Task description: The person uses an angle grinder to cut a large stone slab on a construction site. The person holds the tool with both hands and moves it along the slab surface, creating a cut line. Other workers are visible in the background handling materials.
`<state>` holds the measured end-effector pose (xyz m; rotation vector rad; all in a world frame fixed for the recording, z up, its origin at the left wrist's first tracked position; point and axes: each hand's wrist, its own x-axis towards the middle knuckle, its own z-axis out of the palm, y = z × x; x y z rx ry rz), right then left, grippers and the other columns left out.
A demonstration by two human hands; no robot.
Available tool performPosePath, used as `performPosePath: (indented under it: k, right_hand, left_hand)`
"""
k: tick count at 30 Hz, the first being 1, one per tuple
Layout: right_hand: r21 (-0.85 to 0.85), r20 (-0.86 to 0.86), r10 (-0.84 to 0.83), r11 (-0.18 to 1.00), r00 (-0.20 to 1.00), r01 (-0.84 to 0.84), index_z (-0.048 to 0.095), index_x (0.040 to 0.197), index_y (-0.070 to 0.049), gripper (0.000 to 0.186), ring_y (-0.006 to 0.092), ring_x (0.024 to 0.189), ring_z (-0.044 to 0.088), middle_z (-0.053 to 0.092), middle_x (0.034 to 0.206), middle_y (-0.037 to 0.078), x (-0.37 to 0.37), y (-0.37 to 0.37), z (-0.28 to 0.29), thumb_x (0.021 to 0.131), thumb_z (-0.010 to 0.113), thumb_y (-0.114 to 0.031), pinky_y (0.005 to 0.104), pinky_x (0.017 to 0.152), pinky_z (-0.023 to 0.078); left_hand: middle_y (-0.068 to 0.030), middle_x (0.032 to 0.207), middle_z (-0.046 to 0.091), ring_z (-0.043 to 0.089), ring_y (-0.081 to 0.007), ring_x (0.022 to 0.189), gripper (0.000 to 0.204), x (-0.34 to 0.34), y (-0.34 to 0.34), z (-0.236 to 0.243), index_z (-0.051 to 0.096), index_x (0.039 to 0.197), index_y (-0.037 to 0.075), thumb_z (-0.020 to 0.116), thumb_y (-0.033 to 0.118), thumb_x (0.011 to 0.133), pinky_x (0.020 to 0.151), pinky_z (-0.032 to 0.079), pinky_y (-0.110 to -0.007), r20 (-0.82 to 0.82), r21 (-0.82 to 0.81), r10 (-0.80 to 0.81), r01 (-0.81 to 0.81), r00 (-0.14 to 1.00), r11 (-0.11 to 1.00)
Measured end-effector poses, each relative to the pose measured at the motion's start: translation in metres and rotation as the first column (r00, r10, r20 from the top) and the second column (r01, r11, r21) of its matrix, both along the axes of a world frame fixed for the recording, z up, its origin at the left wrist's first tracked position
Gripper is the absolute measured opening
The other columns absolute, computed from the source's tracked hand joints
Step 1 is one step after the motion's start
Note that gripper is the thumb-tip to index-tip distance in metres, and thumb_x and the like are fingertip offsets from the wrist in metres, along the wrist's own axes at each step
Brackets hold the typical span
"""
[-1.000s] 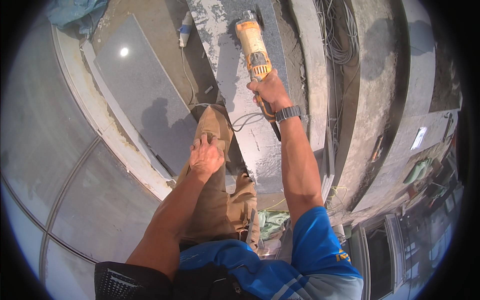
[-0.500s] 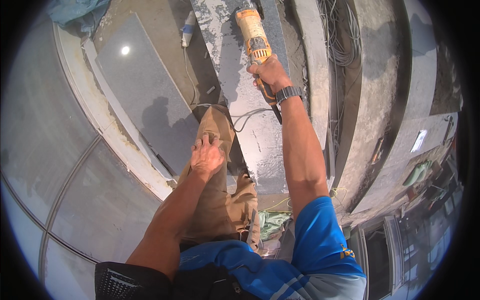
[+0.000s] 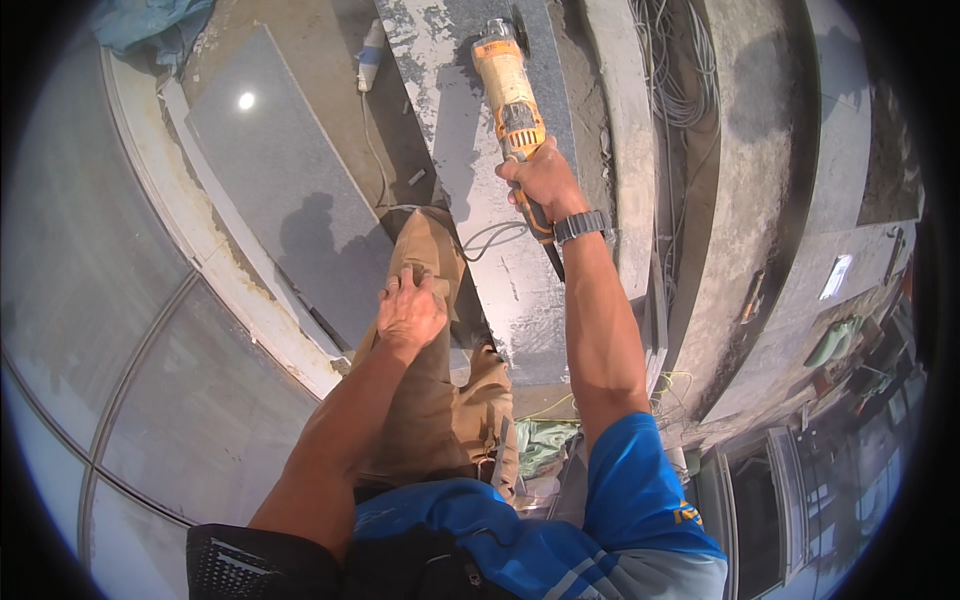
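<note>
My right hand [image 3: 546,182] is wrapped round the rear handle of a yellow-orange angle grinder [image 3: 507,85], its body dusty. The grinder's head points away from me, over the far part of a grey stone slab [image 3: 505,285] coated with white dust. A thin dark disc [image 3: 520,30] shows edge-on at the right of the head; whether it touches the slab I cannot tell. From the handle a grey cord [image 3: 490,238] loops left across the slab. My left hand [image 3: 411,308] lies on my brown-trousered knee [image 3: 425,245], fingers apart and slightly bent, holding nothing.
Another grey slab [image 3: 285,180] lies to the left, beside a pale ledge [image 3: 165,170] and large glazed panels [image 3: 90,180]. A white-and-blue plug connector [image 3: 370,58] rests on the ground. Coiled grey cable [image 3: 685,90] lies right, between concrete strips. Blue cloth [image 3: 150,25] sits far left.
My right hand has drawn the grinder slightly toward me, so more of its head and disc shows. My left hand stays on the knee.
</note>
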<state>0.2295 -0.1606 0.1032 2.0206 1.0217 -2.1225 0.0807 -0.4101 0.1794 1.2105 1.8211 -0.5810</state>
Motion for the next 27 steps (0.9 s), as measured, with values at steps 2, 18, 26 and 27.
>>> performPosePath:
  k: [2,18,26,27]
  right_hand:
    - [-0.006,-0.024,0.0,1.0,1.0,0.0,0.038,0.118,0.005,0.058,0.0169,0.051,0.062,0.063,0.08,0.012,0.003,-0.001,0.004,0.08,0.08,-0.006,0.0316,0.04,0.051]
    - [0.022,-0.08,0.016,1.0,0.997,-0.014,0.038,0.122,0.01,0.066,0.0201,0.056,0.068,0.067,0.088,0.018,-0.017,0.032,-0.024,0.079,0.083,-0.01,0.0312,0.041,0.053]
    - [0.027,-0.074,0.018,1.0,0.997,-0.016,0.038,0.121,0.01,0.064,0.0203,0.056,0.068,0.068,0.088,0.019,-0.009,0.021,-0.012,0.079,0.082,-0.01,0.0319,0.043,0.054]
    - [0.016,-0.066,0.023,1.0,0.998,-0.022,0.038,0.121,0.01,0.064,0.0202,0.056,0.068,0.068,0.088,0.019,-0.007,0.016,-0.009,0.079,0.082,-0.01,0.0319,0.043,0.054]
  left_hand:
    - [-0.0184,0.139,0.056,0.057,-0.0399,0.128,0.056,0.0,0.005,0.001,0.064,0.142,0.01,0.065,0.031,0.09,0.103,0.048,-0.055,0.007,-0.039,0.013,-0.012,1.0,0.999]
    - [-0.0263,0.133,0.06,0.07,-0.0328,0.107,0.079,-0.02,0.323,-0.189,0.046,0.145,-0.006,0.067,0.053,0.098,0.083,0.062,-0.052,0.638,-0.246,0.766,-0.963,-0.074,0.112]
    - [-0.0214,0.119,0.069,0.074,-0.0289,0.098,0.062,-0.016,0.329,-0.202,0.059,0.131,-0.004,0.067,0.05,0.1,0.08,0.064,-0.05,0.651,-0.29,0.754,-0.947,-0.091,0.136]
    - [-0.0208,0.117,0.07,0.074,-0.0284,0.097,0.061,-0.016,0.329,-0.202,0.061,0.129,-0.004,0.067,0.049,0.1,0.079,0.064,-0.049,0.651,-0.294,0.754,-0.946,-0.092,0.138]
